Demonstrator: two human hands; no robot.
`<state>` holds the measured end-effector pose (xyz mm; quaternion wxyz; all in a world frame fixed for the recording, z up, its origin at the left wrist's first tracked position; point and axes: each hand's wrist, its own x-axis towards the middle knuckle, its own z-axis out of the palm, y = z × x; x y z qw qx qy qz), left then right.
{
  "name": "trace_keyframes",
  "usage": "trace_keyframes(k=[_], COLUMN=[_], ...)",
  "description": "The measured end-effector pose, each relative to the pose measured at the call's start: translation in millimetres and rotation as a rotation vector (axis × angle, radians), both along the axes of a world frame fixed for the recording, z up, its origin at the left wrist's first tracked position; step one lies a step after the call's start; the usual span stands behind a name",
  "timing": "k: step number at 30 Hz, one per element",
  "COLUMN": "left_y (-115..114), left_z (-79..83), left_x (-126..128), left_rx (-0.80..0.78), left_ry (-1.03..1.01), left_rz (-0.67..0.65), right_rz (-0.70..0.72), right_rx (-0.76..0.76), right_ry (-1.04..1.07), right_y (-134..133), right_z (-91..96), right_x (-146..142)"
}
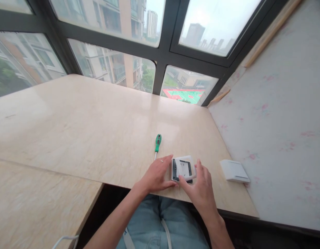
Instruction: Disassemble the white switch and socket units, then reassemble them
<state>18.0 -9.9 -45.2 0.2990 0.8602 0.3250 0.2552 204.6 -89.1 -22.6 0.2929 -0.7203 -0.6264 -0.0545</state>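
A wall socket [184, 169] with a white face and a dark grey mounting frame lies on the stone ledge near its front edge. My left hand [157, 174] grips its left side, thumb at the near edge and fingers at the far edge. Between the thumb and fingers of my right hand [201, 186] is a white cover frame [193, 165], tilted over the socket and offset to the right. Part of the dark mounting frame shows at the left. Just beyond my left hand lies a green-handled screwdriver [158, 142], its shaft pointing toward me.
The beige stone ledge [97, 124] runs to dark-framed windows [165, 57]. Against the papered wall [279, 138] on the right sits a white box-like switch [235, 171]. A white cable [65, 238] shows at the lower left. The ledge's front edge is close to my lap.
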Motion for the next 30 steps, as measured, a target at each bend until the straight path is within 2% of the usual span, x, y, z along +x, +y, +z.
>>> trace_keyframes(k=[7, 11, 17, 25, 30], left_y=[-3.6, -5.6, -2.8, 8.8, 12.8], left_z=[4.9, 7.4, 8.8, 24.6, 31.3], left_x=[1.1, 1.4, 0.2, 0.1, -0.7], left_rx=[0.047, 0.06, -0.016, -0.198, -0.275], left_ry=[0.007, -0.006, -0.043, -0.044, -0.024], left_rz=[-0.012, -0.009, -0.018, -0.09, -0.12], right_rz=[0.006, -0.001, 0.068, 0.326, 0.361], right_rx=[-0.013, -0.049, -0.162, -0.374, -0.391], right_ry=[0.012, 0.087, 0.361, 0.561, 0.647], right_y=[-2.9, -9.1, -19.9, -15.1, -13.8], right_z=[-1.8, 0.5, -3.3, -1.0, -5.3], right_x=[-18.0, -18.6, 7.1, 42.8, 54.7])
